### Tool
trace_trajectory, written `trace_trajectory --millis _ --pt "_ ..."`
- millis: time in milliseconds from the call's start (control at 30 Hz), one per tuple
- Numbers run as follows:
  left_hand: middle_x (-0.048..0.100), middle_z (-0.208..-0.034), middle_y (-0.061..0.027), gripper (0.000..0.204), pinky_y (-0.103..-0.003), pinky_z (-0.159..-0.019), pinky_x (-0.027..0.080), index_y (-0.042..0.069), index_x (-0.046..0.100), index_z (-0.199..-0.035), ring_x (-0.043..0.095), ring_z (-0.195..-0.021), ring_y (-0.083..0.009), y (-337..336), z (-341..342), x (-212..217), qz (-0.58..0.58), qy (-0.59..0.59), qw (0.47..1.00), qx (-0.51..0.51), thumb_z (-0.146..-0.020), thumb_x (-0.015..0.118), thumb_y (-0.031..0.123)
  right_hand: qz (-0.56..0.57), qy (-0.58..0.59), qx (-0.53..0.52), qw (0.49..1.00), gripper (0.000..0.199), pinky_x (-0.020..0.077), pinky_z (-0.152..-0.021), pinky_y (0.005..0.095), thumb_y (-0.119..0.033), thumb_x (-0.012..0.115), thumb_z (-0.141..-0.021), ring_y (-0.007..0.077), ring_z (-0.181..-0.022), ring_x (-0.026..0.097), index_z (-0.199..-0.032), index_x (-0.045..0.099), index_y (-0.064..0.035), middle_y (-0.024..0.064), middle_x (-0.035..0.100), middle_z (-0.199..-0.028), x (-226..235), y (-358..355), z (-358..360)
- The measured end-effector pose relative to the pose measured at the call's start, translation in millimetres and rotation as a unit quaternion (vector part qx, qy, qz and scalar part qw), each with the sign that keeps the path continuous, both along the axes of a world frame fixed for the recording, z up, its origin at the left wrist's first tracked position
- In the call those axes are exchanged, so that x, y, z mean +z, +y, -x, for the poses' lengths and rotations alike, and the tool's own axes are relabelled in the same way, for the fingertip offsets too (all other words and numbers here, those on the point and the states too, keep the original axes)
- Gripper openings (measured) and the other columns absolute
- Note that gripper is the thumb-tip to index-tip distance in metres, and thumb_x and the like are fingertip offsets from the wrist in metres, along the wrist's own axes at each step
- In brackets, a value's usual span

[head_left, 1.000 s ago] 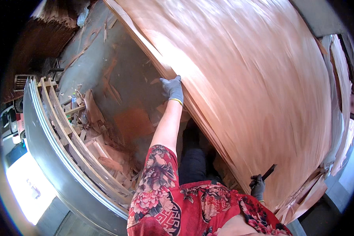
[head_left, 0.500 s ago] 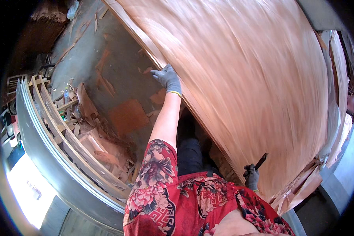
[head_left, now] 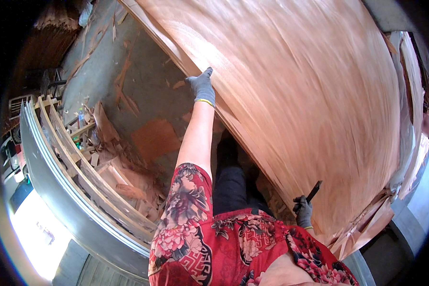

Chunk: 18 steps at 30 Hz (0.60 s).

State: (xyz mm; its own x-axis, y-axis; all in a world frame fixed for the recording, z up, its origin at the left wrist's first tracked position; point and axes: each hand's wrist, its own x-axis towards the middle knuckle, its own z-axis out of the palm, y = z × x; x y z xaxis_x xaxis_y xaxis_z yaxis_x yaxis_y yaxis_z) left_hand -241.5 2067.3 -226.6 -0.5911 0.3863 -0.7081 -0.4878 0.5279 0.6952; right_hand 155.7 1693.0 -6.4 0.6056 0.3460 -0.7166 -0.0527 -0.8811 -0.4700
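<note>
A large, thin reddish-brown wood veneer sheet [head_left: 291, 105], wavy on top, covers the stack in front of me. At its left edge, my left hand [head_left: 203, 88] is in a grey glove. Its thumb and fingers are spread apart, with the thumb over the sheet and the other fingers by the edge. Nearer my body, my right hand [head_left: 303, 212], also gloved, is closed around a dark, narrow, flat tool [head_left: 314, 191]. The tool points up and away over the sheet; its exact kind is unclear.
Left of me stands a curved-looking rack with wooden slats [head_left: 88, 176], scraps piled beside it. Veneer offcuts and a brown square piece [head_left: 156, 139] lie on the grey floor [head_left: 145, 62]. Torn veneer strips [head_left: 367, 229] hang at the stack's near right corner.
My left hand has shifted slightly left, and its thumb now stands out over the sheet. The right hand has risen a little, still holding the dark tool. The sheet's left edge has shifted slightly.
</note>
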Motion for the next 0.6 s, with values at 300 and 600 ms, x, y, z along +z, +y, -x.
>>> trace_trajectory --millis 300,600 --pt "0.046 -0.115 -0.0184 0.090 -0.034 -0.090 0.038 -0.007 0.009 -0.133 0.048 -0.098 -0.0244 -8 -7 -18 -0.164 0.010 0.985 0.062 -0.062 0.065 -0.012 -0.022 0.006 -0.011 1.000 0.027 0.0345 -0.033 0.0249 -0.030 0.052 -0.086 0.0110 -0.037 0.042 -0.074 0.053 -0.0058 0.0099 0.060 -0.067 -11 1 -4" --pt "0.041 -0.121 -0.0189 0.093 -0.030 -0.088 0.040 -0.003 0.000 -0.135 0.048 -0.101 -0.0230 -30 1 -11 -0.191 -0.066 0.977 0.074 -0.065 0.059 -0.016 -0.040 0.019 -0.018 0.999 0.027 0.0342 -0.032 0.0257 -0.031 0.054 -0.085 0.0112 -0.035 0.041 -0.076 0.053 -0.0060 0.0101 0.060 -0.067 -12 14 8"
